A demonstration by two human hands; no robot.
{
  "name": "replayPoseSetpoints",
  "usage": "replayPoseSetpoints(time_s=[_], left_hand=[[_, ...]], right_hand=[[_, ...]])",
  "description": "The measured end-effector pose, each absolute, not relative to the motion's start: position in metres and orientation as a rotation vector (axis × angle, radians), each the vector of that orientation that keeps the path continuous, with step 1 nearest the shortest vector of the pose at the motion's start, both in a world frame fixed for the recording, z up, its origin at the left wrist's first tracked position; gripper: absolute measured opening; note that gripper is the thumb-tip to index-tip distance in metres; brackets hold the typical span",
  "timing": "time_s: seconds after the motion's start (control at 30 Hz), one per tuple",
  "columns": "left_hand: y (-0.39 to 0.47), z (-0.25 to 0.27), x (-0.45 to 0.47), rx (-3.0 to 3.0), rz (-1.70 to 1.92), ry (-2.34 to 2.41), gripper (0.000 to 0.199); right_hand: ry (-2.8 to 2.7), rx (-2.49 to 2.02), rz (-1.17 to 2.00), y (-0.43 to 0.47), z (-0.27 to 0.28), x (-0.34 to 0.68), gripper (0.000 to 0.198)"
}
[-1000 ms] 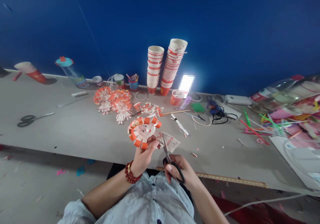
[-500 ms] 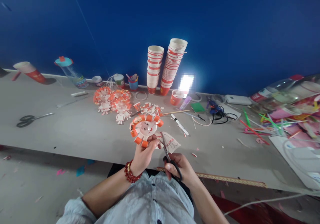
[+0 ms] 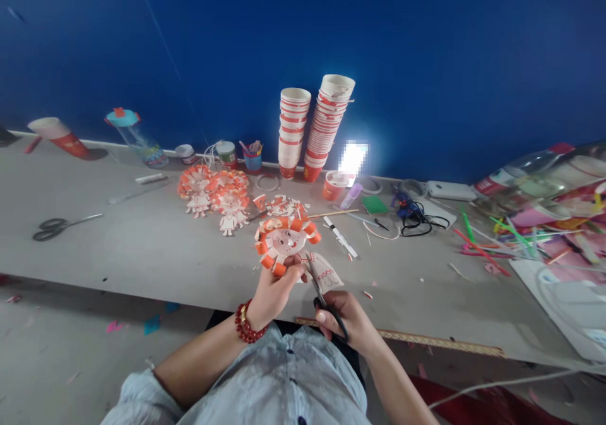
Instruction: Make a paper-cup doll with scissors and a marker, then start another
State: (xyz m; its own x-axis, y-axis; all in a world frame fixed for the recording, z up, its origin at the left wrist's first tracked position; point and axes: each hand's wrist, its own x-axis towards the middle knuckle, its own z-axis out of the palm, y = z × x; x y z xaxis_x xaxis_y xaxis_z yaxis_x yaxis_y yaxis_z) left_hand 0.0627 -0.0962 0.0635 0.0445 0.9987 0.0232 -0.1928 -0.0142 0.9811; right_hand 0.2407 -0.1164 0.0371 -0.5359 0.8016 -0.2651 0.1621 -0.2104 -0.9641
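Observation:
My left hand [image 3: 277, 284] pinches a paper doll [image 3: 288, 242] at its neck. Its round face is drawn on white paper, ringed by curled orange strips. The doll's white body piece [image 3: 326, 273], with red drawn lines, sticks out to the right. A pair of black-handled scissors [image 3: 326, 308] is in my right hand [image 3: 348, 317], fingers around the handles. The blades point up and lie against the paper close to my left fingertips. How far the blades are apart is hard to make out.
Finished-looking paper dolls [image 3: 213, 191] and orange-white scraps [image 3: 284, 206] lie behind my hands. Tall paper cup stacks [image 3: 315, 134] stand by the blue wall. Other scissors [image 3: 57, 226] rest at left, a glue gun [image 3: 407, 205] with black cord at right, near colourful strips [image 3: 525, 235].
The doll has shifted to the right and turned a little in my left hand. The scissors and my right hand have moved slightly to the right and down.

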Motion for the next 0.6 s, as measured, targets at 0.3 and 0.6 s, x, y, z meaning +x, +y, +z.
replayPoseSetpoints(time_s=[0.3,0.6], left_hand=[[-0.0893,0.0650,0.0613,1.134,1.226,0.999,0.023],[-0.0870,0.0666,0.0576,1.237,1.195,1.031,0.021]], right_hand=[[-1.616,-1.169,1.749,-0.1158,0.0373,0.2439,0.060],[-1.634,-1.189,1.718,-0.1142,0.0374,0.2435,0.062]])
